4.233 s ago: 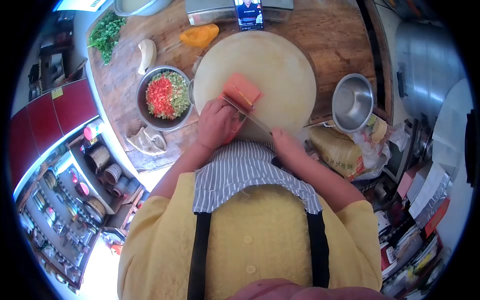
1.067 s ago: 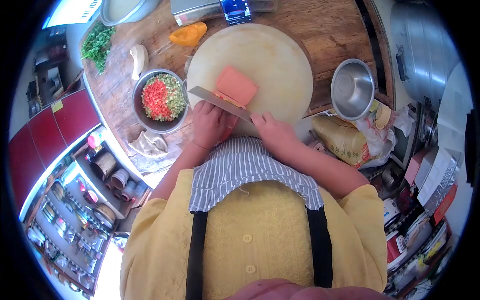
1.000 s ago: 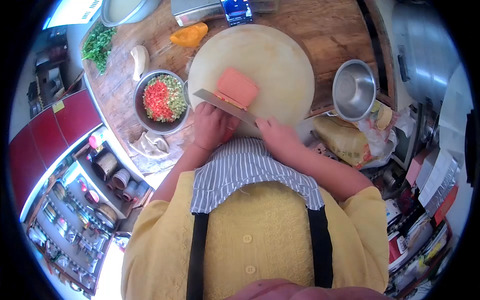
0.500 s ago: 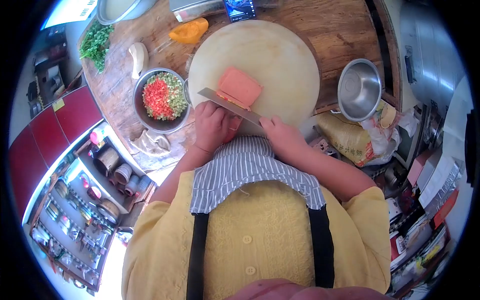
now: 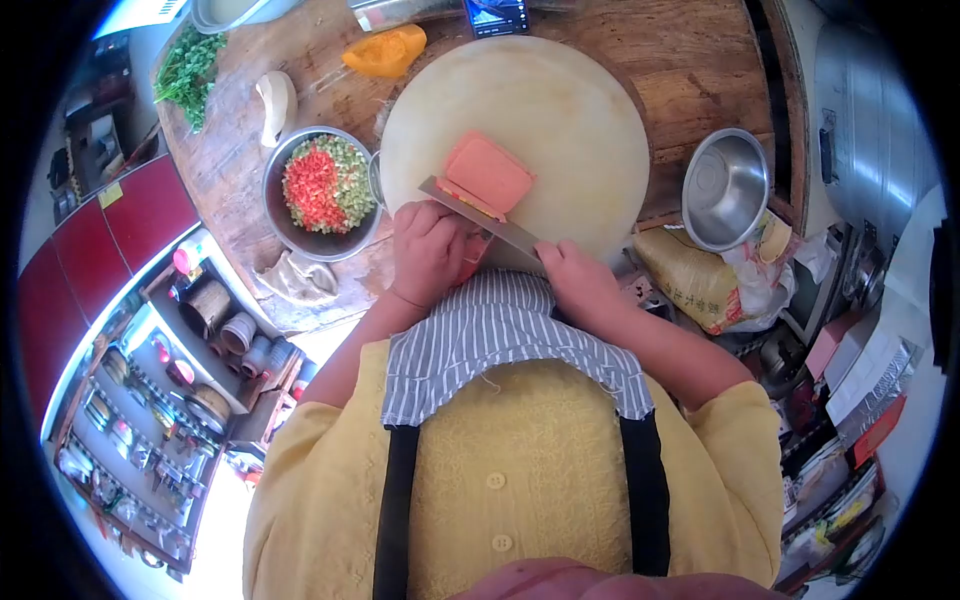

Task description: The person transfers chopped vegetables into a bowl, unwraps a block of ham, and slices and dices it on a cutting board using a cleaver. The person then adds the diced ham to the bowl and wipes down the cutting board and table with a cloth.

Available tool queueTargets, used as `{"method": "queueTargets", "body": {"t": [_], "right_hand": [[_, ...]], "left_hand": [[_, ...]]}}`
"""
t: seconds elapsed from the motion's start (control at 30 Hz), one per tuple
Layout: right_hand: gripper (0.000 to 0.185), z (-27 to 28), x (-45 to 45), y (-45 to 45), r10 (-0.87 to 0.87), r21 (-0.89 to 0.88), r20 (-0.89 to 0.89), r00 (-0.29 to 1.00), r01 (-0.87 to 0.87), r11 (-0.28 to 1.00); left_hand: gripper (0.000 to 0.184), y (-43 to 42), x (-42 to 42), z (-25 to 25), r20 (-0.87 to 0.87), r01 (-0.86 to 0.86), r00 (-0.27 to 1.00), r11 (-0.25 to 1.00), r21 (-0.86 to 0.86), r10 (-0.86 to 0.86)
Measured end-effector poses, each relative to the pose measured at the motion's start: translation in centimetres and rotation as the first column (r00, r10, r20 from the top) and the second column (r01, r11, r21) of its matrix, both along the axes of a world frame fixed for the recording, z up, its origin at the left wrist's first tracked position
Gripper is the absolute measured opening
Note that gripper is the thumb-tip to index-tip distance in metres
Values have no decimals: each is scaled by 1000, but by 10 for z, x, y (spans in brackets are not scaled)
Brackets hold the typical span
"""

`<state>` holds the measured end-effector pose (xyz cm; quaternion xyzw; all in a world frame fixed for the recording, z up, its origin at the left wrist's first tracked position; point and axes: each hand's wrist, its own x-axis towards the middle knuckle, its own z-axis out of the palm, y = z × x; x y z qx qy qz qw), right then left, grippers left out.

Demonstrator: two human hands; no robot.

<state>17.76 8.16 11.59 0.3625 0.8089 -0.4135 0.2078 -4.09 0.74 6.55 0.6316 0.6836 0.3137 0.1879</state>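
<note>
1. Changed since half a second earlier: the knife (image 5: 485,215) had drawn back slightly toward the right hand (image 5: 578,278); its tip reached less far past the left corner of the pink block (image 5: 490,172).
2. Unchanged: the block lay on the round cutting board (image 5: 570,110), left of its middle. The blade lay slantwise along its near side; depth of cut could not be determined.
3. Right hand: fingers wrapped around the handle, which they hid.
4. Left hand (image 5: 428,250): fingers curled just beside the blade, over the red near part of the block. Fingertips were hidden; whether they pinched it could not be told.
5. Near edge: the striped apron (image 5: 500,330) came up to the board's near rim.
6. Left edge: the bowl of diced vegetables (image 5: 272,217) stood just beside the board.
7. Far edge: the phone (image 5: 497,16) stood just beyond the rim, well apart from the blade.
8. Right side: bare board surface separated the block from the right rim; the steel bowl (image 5: 727,190) sat well apart beyond it.
</note>
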Motion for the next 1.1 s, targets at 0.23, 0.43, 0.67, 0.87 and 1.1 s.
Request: {"method": "queueTargets", "body": {"t": [0.23, 0.43, 0.67, 0.87, 1.1], "right_hand": [[16, -17, -29, 4, 23, 83, -49, 999, -18, 996], [28, -20, -23, -1, -8, 16, -4, 1000, 8, 1000], [23, -9, 45, -23, -21, 88, 53, 998, 17, 996], [28, -3, 91, -46, -43, 157, 68, 997, 31, 987], [28, 12, 111, -54, -28, 205, 90, 996, 9, 979]], "left_hand": [[13, -2, 0, -4, -22, 23, 999, 1000, 5, -23], [11, -3, 2, -2, -78, 3, 997, 1000, -1, -3], [10, -5, 4, -2, -71, -2, 997, 999, 50, 5], [40, -18, 5, 0, -106, 62, 992, 997, -39, -66], [109, -40, 20, 7, -211, -125, 976, 939, -321, 58]]}}
